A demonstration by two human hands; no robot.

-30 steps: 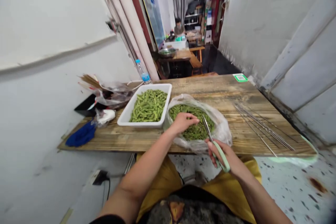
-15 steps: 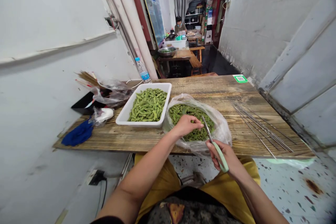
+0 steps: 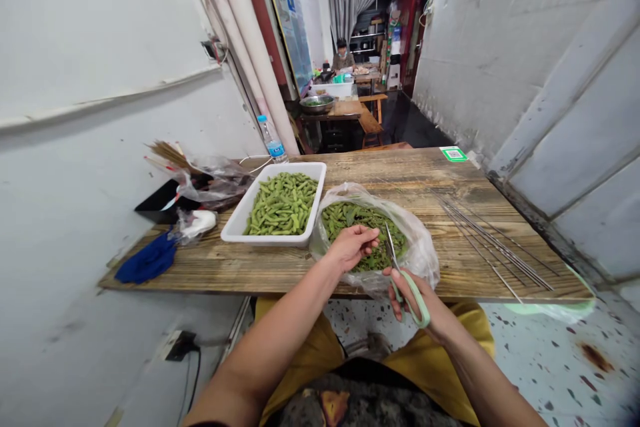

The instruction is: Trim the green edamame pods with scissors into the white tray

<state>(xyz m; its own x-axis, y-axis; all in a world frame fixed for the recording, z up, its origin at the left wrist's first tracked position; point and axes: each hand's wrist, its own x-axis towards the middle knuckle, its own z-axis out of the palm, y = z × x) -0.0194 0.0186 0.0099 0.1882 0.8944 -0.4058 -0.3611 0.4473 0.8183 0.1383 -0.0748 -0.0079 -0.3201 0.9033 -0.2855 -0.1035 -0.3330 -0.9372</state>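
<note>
Fingers of your left hand (image 3: 353, 247) are curled, thumb and index brought toward each other just left of the blade tips; too small to tell whether they're closed on anything. Your right hand (image 3: 415, 297) has its fingers around the pale green handle of the scissors (image 3: 423, 310), blades pointing up-frame and looking slightly parted. Both hands are near lower center, at the clear plastic bag (image 3: 423, 250), which sits open with green pods (image 3: 385, 217) inside. Your left hand blocks part of that pile; your right covers some of the bag's near rim.

Tight spot: the bag's left side is right by the white tray (image 3: 235, 227), can't tell if touching. Tray is left of center, with a second heap of pods (image 3: 283, 203). Behind it, a blue-capped bottle (image 3: 275, 147) stands near the wall pipes (image 3: 253, 47).

Left of frame: blue cloth (image 3: 145, 259), white wrapped item (image 3: 201, 222), black container (image 3: 160, 203), bundle of thin sticks (image 3: 170, 153). Right of frame: metal skewers (image 3: 507, 253) lie spread on the wooden surface (image 3: 370, 163), well apart from your hands; green QR card (image 3: 454, 155) at its far right corner. Top center, well back: another person (image 3: 343, 60) and a metal bowl (image 3: 317, 103).
</note>
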